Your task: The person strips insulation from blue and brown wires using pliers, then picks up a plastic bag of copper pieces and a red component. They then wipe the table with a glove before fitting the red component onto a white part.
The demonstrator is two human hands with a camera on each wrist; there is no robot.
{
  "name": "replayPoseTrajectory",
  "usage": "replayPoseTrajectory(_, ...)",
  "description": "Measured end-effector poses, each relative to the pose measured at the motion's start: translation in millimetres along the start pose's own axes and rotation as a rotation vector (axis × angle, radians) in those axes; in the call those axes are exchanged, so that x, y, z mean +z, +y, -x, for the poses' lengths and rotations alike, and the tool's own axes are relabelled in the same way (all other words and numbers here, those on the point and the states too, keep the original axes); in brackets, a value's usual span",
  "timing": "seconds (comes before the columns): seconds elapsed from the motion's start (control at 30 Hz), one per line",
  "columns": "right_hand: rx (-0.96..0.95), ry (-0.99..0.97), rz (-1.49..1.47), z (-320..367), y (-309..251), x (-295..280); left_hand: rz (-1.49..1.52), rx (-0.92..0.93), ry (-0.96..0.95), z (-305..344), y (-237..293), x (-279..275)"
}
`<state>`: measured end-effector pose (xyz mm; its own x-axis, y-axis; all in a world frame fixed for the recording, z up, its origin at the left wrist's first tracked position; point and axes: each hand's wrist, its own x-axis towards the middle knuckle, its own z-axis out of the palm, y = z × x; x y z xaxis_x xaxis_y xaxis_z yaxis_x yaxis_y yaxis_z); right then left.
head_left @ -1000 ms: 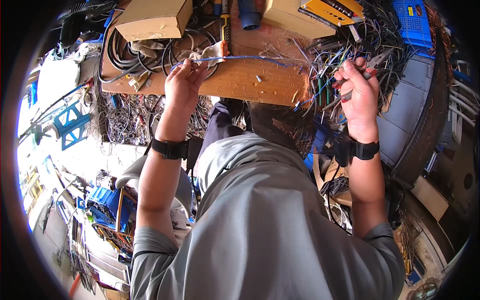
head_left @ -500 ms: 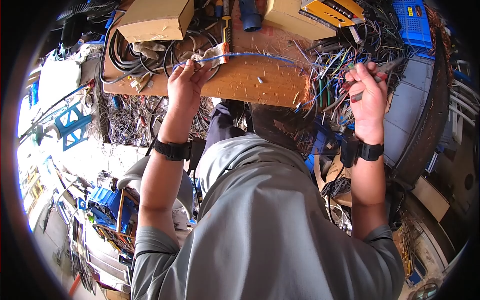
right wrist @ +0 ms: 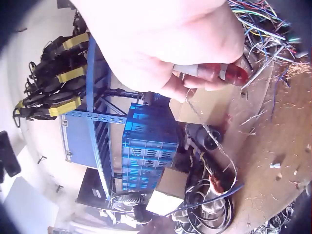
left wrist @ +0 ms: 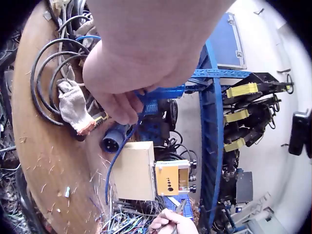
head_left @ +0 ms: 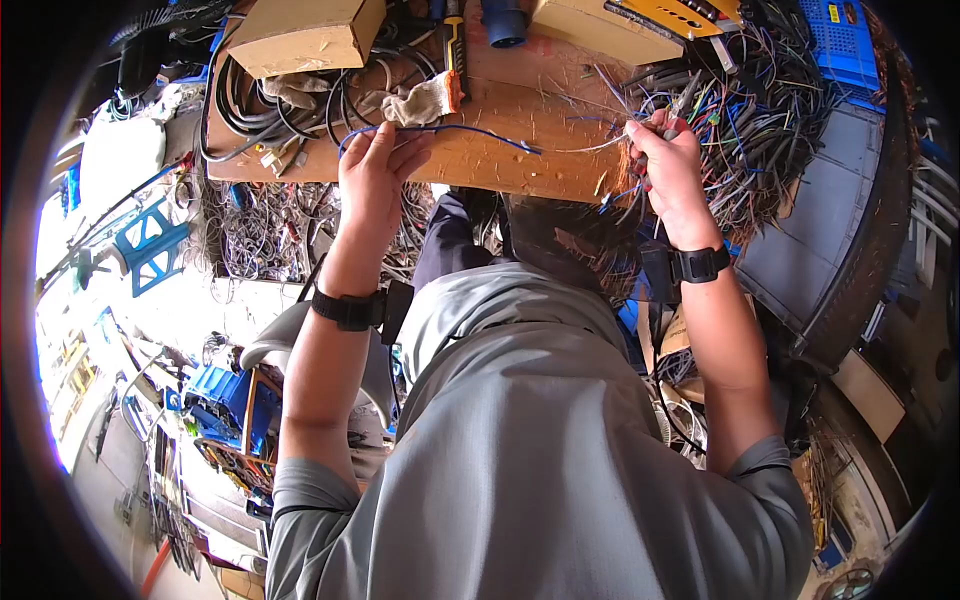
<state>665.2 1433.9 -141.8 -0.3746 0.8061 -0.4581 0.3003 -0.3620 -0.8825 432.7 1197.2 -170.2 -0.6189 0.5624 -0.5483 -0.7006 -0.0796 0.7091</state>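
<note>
My left hand (head_left: 374, 192) pinches a blue cable (head_left: 470, 130) between thumb and fingers, and its loose end points right over the wooden table (head_left: 480, 170). In the left wrist view the blue cable (left wrist: 117, 158) hangs in a curve from the left hand (left wrist: 134, 68). My right hand (head_left: 670, 172) grips red-handled pliers (head_left: 686, 98). The right wrist view shows the red handle (right wrist: 234, 74) under the right hand (right wrist: 170, 44), with a thin pale strand (right wrist: 209, 130) running from its fingertips towards the blue cable (right wrist: 214, 199). Whether strand and cable touch is unclear.
A cardboard box (head_left: 300, 40), coiled black cables (head_left: 235, 115) and a glove (head_left: 425, 103) lie at the table's left and back. A blue plug connector (head_left: 503, 25) stands at the back. At the right are a heap of wires (head_left: 760, 130) and a blue crate (head_left: 842, 50).
The right hand with the pliers has moved left, nearer the table's middle. The cable's blue stretch now ends farther left, with a pale strand at the right hand. The left hand has barely moved.
</note>
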Motion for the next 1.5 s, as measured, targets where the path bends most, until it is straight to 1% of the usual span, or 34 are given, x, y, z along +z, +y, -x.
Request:
replayPoseTrajectory(0.13, 0.003, -0.009, -0.001, 2, -6, 0, 0.003, 0.005, -0.035, 6, 6, -2)
replayPoseTrajectory(0.2, -0.068, -0.092, 0.105, -5, 0, -3, 0.007, 0.011, -0.048, 6, 5, -1)
replayPoseTrajectory(0.23, -0.073, -0.09, 0.106, -10, 6, -3, -0.02, 0.002, -0.058, 5, 3, 1)
replayPoseTrajectory(0.3, 0.01, -0.063, 0.25, -22, 18, -3, -0.042, -0.009, -0.071, 2, -4, 7)
replayPoseTrajectory(0.33, 0.095, -0.107, 0.297, -29, 20, -4, -0.072, -0.03, -0.078, 0, -9, 11)
replayPoseTrajectory(0.37, 0.097, -0.104, 0.297, -35, 26, -2, -0.104, -0.051, -0.086, -2, -13, 15)
replayPoseTrajectory(0.43, -0.005, -0.016, 0.454, -50, 49, 1, -0.113, -0.068, -0.091, -4, -19, 23)
replayPoseTrajectory(0.47, -0.009, -0.03, 0.469, -59, 58, -3, -0.114, -0.081, -0.09, -6, -23, 26)
replayPoseTrajectory(0.57, 0.033, -0.01, 0.524, -62, 53, -11, -0.13, -0.095, -0.087, -5, -29, 31)
replayPoseTrajectory(0.63, -0.054, 0.042, 0.547, -64, 57, -22, -0.121, -0.107, -0.099, -4, -31, 34)
replayPoseTrajectory(0.7, -0.028, 0.055, 0.576, -59, 51, -35, -0.123, -0.108, -0.097, -5, -34, 34)
replayPoseTrajectory(0.77, -0.039, 0.06, 0.568, -50, 47, -42, -0.125, -0.105, -0.1, -5, -37, 36)
replayPoseTrajectory(0.83, -0.076, 0.065, 0.494, -34, 42, -44, -0.113, -0.106, -0.097, -6, -37, 38)
replayPoseTrajectory(0.87, -0.15, -0.027, 0.452, -27, 43, -43, -0.116, -0.106, -0.098, -6, -37, 39)
replayPoseTrajectory(0.9, -0.133, -0.074, 0.367, -13, 37, -32, -0.096, -0.103, -0.11, -6, -38, 40)
replayPoseTrajectory(0.97, -0.197, -0.192, 0.29, 9, 21, -2, -0.084, -0.106, -0.125, -7, -40, 43)
replayPoseTrajectory(1.03, -0.318, -0.273, 0.232, 10, 31, 23, -0.094, -0.096, -0.118, -10, -41, 48)
replayPoseTrajectory(1.1, -0.401, -0.246, 0.411, 8, 33, 44, -0.1, -0.097, -0.118, -10, -41, 53)
replayPoseTrajectory(1.17, -0.37, -0.19, 0.463, 5, 31, 56, -0.105, -0.093, -0.111, -11, -41, 54)
replayPoseTrajectory(1.27, -0.415, -0.222, 0.424, -7, 43, 62, -0.091, -0.094, -0.143, -11, -42, 56)
replayPoseTrajectory(1.3, -0.413, -0.225, 0.423, -4, 38, 64, -0.092, -0.095, -0.139, -10, -43, 57)
replayPoseTrajectory(1.37, -0.506, -0.204, 0.491, 7, 21, 72, -0.079, -0.091, -0.17, -10, -45, 60)
replayPoseTrajectory(1.4, -0.507, -0.208, 0.493, 10, 19, 75, -0.049, -0.084, -0.177, -11, -47, 60)
replayPoseTrajectory(1.47, -0.41, -0.191, 0.404, 15, 16, 80, -0.034, -0.071, -0.195, -10, -49, 60)
replayPoseTrajectory(1.5, -0.411, -0.192, 0.406, 19, 12, 81, -0.022, -0.061, -0.217, -10, -50, 61)
